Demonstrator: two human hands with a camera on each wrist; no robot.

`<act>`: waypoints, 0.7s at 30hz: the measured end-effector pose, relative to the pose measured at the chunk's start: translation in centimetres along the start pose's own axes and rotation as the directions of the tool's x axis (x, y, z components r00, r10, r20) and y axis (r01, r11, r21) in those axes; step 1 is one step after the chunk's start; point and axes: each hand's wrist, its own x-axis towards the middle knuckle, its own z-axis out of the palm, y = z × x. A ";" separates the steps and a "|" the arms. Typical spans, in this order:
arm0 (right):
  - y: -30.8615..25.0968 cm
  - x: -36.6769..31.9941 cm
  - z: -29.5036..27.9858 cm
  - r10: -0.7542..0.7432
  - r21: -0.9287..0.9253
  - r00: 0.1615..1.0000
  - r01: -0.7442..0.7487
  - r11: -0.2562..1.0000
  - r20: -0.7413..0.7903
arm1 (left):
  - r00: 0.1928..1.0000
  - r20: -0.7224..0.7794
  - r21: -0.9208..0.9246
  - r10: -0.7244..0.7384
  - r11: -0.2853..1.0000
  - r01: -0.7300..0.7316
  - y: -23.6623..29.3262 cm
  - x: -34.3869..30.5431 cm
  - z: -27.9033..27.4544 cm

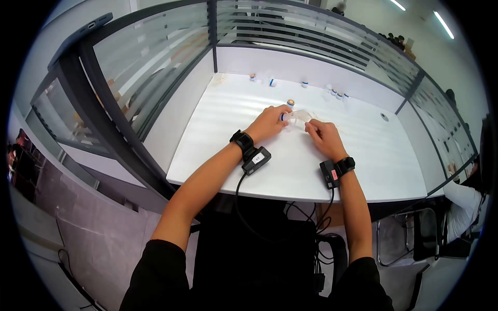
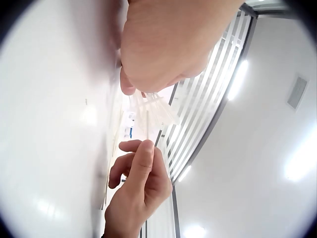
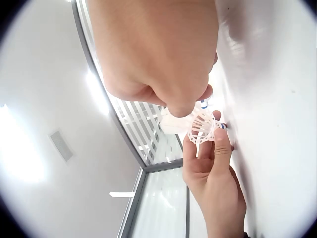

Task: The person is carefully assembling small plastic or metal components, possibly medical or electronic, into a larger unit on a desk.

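A shuttlecock (image 3: 200, 130) with a see-through white lattice skirt and a blue band is gripped by my left hand (image 1: 267, 124), thumb and fingers round its base end. The skirt flares towards my right hand (image 1: 326, 137). Between the right thumb and index finger is pinched a thin white feather shaft (image 2: 147, 126), running up to the skirt in the left wrist view. I cannot tell whether the shaft is joined to the skirt. Just beyond the left hand, another shuttlecock (image 1: 291, 103) stands on the table with its tan, blue-banded base upward.
More shuttlecocks lie along the back of the white table (image 1: 223, 155): one at the back left (image 1: 252, 77), one in the middle (image 1: 305, 84), a cluster at the right (image 1: 340, 95). Low partitions (image 1: 311, 59) enclose the table. Cables (image 1: 327, 233) hang from both wrists.
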 end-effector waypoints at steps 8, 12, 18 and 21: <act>0.2 -0.1 0.0 -0.034 -0.018 0.999 0.034 0.999 -0.010 | 0.999 -0.046 -0.134 -0.013 0.991 0.007 -0.2 0.3 0.5; -0.3 -0.1 0.1 -0.014 0.020 1.000 0.014 1.000 0.004 | 0.997 -0.074 -0.139 0.025 0.990 -0.035 -0.7 0.0 0.7; -0.8 -0.2 -0.1 -0.016 0.024 1.000 0.016 1.000 0.006 | 0.996 -0.084 -0.154 0.043 0.986 -0.056 -0.9 -0.1 0.8; -0.6 -0.1 -0.1 -0.033 0.036 0.999 0.033 0.999 -0.004 | 0.992 -0.097 -0.131 0.077 0.987 -0.089 -0.6 0.3 0.5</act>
